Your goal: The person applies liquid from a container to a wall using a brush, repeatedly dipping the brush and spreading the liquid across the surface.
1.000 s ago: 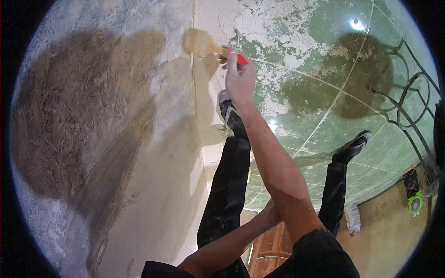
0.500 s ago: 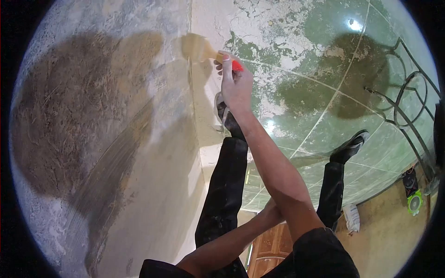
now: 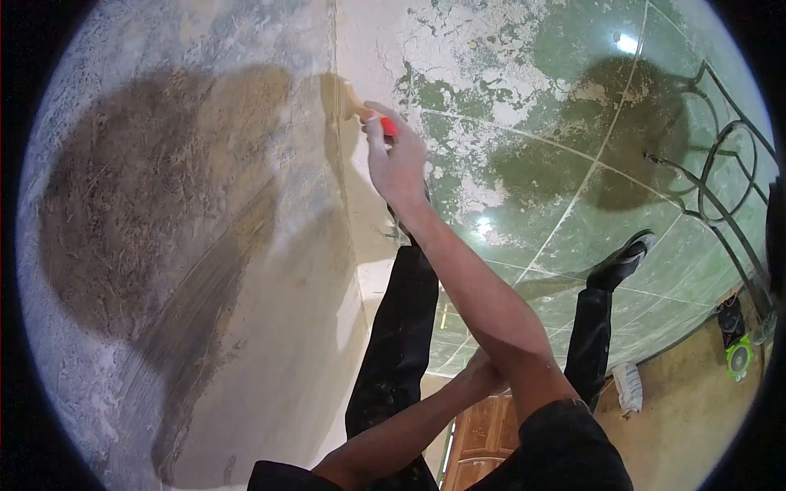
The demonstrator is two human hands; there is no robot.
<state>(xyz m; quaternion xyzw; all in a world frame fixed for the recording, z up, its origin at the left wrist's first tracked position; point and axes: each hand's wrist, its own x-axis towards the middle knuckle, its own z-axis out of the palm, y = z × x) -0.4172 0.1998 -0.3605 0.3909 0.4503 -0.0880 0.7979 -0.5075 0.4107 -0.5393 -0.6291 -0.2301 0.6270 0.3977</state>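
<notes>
My right hand [image 3: 397,164] is closed around a scraper with a red part [image 3: 389,127] at its handle. The scraper's pale yellowish blade [image 3: 354,101] is at the corner where the plastered wall [image 3: 270,327] meets the tiled floor [image 3: 540,180]. My left forearm [image 3: 409,417] crosses under the right arm, and the left hand is hidden behind the right elbow, so its fingers do not show.
White residue [image 3: 467,65] covers part of the green tiles. My shoe [image 3: 626,258] stands on the floor, and the other foot is mostly hidden behind my right hand. Also visible are a black metal frame [image 3: 704,192], a white bag [image 3: 628,387], a green round object [image 3: 739,358] and a wooden door [image 3: 479,430].
My right hand has moved left and slightly down with the scraper, closer to the wall. The blade, blurred and broad before, now looks narrower. The left forearm has hardly moved.
</notes>
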